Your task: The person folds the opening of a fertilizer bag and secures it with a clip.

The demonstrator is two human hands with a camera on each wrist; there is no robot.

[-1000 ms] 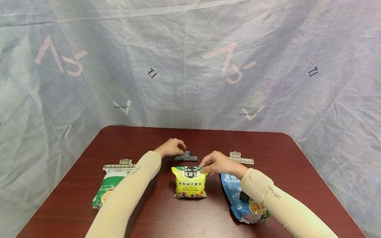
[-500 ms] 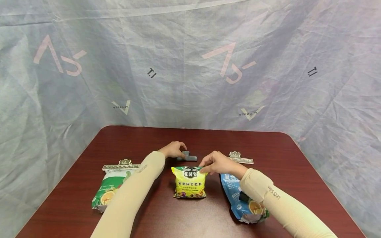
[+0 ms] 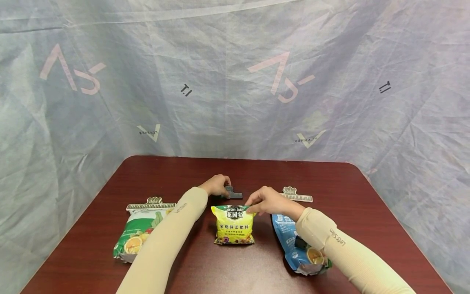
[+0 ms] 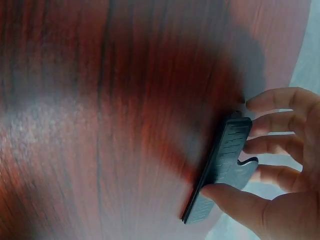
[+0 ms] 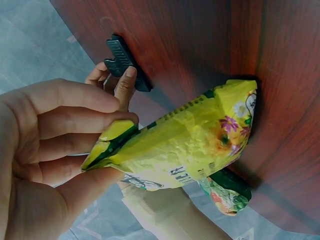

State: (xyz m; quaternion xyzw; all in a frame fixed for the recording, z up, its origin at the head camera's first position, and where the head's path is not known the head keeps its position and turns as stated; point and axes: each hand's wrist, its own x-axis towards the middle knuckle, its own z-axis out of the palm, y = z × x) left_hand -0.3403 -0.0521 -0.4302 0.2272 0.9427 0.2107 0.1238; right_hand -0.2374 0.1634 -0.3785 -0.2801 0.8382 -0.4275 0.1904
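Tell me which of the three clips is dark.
The middle clip, behind the yellow bag and gripped by the left hand; the left clip and right clip are both pale.

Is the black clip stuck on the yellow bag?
No, the head view shows the black clip in the left hand, apart from the yellow bag, whose top corner the right hand pinches.

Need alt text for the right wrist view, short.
Right hand pinches a yellow pouch printed with flowers by its top edge. Beyond it, the left hand grips a dark clip at a reddish wood-grain table; a cream sleeve and part of another printed bag show below.
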